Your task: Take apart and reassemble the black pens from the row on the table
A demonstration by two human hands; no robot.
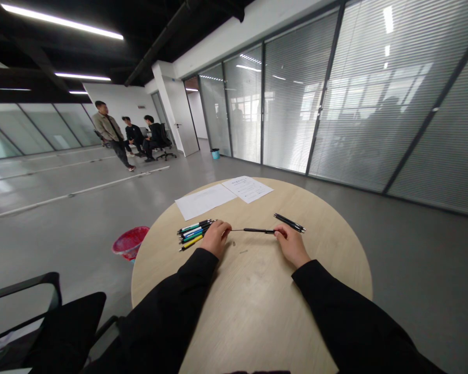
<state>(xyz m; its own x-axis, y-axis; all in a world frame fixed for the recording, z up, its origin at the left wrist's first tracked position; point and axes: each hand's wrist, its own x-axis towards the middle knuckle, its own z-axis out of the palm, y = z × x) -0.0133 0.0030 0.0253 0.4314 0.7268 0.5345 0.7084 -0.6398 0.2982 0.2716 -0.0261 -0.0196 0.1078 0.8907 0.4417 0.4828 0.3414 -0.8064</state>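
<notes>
From the head camera, the left hand point(215, 239) and the right hand point(290, 245), both in black sleeves, rest on a round light-wood table point(253, 306), with a slim black pen point(257, 230) lying level across the gap between them. The left fingers point(225, 227) curl in at the pen's thin pointed end, while the right fingers point(281, 230) close around its wider barrel. Both sets seem pressed together in a light pinch, though the hands look small in this wide view and the exact contact is hard to be sure of. Just past the right fingers lie two black pens point(289, 223), and just past the left fingers sits a fanned bundle of pens point(193, 234) with green, blue and yellow barrels. Farther ahead of the fingers, near the table's far edge, are two printed sheets of paper point(205, 202). Well beyond the left fingers, off the table, stand a red wastebasket point(130, 242) and a black office chair point(58, 322); much farther off, one person point(109, 132) stands near two seated people point(142, 136), and a teal bin point(215, 154) sits by a glass partition with blinds point(292, 98). A pen this slim is best held with even, gentle pressure at both ends, kept level so it cannot roll or tip into the bundle.
</notes>
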